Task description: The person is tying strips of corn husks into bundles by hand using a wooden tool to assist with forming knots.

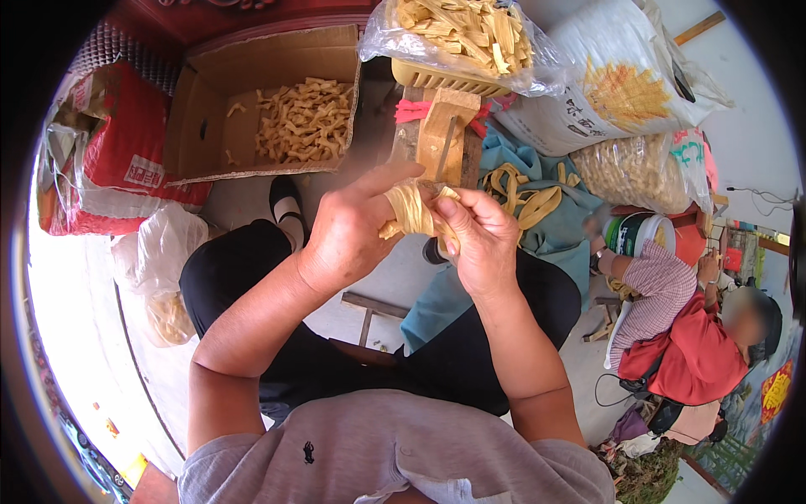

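Note:
A flat pale yellow strip (pixel 411 210) is stretched and folded between my hands, in front of my body. My left hand (pixel 340 231) has the strip wrapped across its fingers, which are closed around it. My right hand (pixel 485 239) pinches the strip's other side between thumb and fingers. Just beyond my hands stands a wooden block with a slot (pixel 449 134), tied with pink cloth (pixel 413 110). More long yellow strips (pixel 529 202) lie on a blue-green cloth (pixel 504 151) to the right, which hangs down over my right leg.
A cardboard box (pixel 214 88) at far left holds many short twisted yellow pieces (pixel 306 122). A yellow basket (pixel 445 77) lined with plastic holds flat strips. Full sacks (pixel 613 84) stand far right, red bags (pixel 130 126) at left. Another person in red (pixel 693 353) sits at right.

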Demonstrator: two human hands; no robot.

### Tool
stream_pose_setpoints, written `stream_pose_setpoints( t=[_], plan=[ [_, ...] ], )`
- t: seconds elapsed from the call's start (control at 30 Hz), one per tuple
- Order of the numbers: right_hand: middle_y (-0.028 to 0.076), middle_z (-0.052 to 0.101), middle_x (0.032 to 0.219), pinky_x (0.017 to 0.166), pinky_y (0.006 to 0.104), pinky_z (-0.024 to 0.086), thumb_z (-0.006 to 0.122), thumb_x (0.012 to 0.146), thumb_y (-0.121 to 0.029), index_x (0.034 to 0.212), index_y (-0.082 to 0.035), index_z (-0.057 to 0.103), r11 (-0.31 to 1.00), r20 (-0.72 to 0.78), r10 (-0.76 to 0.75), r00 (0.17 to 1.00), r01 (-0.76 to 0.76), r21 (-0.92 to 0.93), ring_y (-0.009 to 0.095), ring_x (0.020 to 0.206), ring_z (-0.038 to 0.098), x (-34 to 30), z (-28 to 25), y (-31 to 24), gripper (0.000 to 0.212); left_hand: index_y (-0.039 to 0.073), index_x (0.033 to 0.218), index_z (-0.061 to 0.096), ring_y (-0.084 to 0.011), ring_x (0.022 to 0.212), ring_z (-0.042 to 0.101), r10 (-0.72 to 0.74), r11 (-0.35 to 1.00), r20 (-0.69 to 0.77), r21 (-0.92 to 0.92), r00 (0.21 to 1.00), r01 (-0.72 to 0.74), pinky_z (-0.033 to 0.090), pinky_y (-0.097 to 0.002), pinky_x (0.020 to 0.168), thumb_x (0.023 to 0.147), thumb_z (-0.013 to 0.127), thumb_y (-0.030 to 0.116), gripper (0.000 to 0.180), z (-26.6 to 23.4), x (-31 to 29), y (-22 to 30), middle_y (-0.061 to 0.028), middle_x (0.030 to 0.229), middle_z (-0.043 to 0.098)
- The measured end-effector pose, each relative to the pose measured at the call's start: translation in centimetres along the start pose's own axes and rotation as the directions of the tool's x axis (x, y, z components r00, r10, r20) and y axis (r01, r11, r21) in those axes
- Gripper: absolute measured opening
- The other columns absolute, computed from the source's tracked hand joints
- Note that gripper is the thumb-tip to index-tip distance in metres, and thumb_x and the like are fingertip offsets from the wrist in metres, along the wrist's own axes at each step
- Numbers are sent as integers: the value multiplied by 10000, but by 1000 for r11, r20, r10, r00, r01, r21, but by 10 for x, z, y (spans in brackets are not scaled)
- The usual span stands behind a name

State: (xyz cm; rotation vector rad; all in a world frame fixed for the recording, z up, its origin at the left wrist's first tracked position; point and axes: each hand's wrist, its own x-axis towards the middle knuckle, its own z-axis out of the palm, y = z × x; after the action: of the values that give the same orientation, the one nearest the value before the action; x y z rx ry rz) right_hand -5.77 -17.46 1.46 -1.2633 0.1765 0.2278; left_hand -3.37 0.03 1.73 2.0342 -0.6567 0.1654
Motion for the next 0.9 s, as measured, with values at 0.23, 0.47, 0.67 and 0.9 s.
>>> stream_pose_setpoints(
  t=[0.23, 0.47, 0.67, 0.9],
  plan=[
    [131, 621, 685, 513, 396, 471, 602, 889, -243, 842, -60, 631, 411, 321, -322, 891, 437, -800, 324, 603, 606, -2, 2, 17, 191, -9, 877, 648, -333, 901, 639, -216, 972, 262, 151, 941, 181, 533, -370, 710, 696, 677, -27, 184, 3, -7, 2, -135, 1163, 620],
    [23, 518, 609, 432, 247, 326, 474, 967, -375, 779, 5, 573, 885, 276, -16, 961, 142, -444, 86, 460, 384, 3, -7, 20, 436, -52, 815, 648, -254, 824, 655, -28, 969, 175, -235, 984, 70, 527, -318, 668, 734, 652, -64, 81, -7, -1, -2, -127, 1079, 642],
    [-40, 377, 545, 427, 203, 187, 423, 974, -480, 732, -3, 556, 919, 430, 350, 832, -395, 16, 32, 448, 251, -1, -16, -5, 551, -6, 920, 685, -100, 672, 567, -399, 644, 52, -695, 915, 320, 466, -228, 531, 855, 672, 131, 152, -35, 1, -3, -86, 965, 644],
    [-62, 380, 543, 430, 199, 196, 606, 918, -340, 742, -10, 590, 900, 238, 426, 873, -435, -17, 17, 468, 276, -1, -2, -5, 375, -4, 953, 624, -92, 557, 535, -409, 455, 461, -645, 788, 614, 435, -222, 491, 794, 743, 154, 253, -10, 0, -8, -46, 764, 616]
  ],
)
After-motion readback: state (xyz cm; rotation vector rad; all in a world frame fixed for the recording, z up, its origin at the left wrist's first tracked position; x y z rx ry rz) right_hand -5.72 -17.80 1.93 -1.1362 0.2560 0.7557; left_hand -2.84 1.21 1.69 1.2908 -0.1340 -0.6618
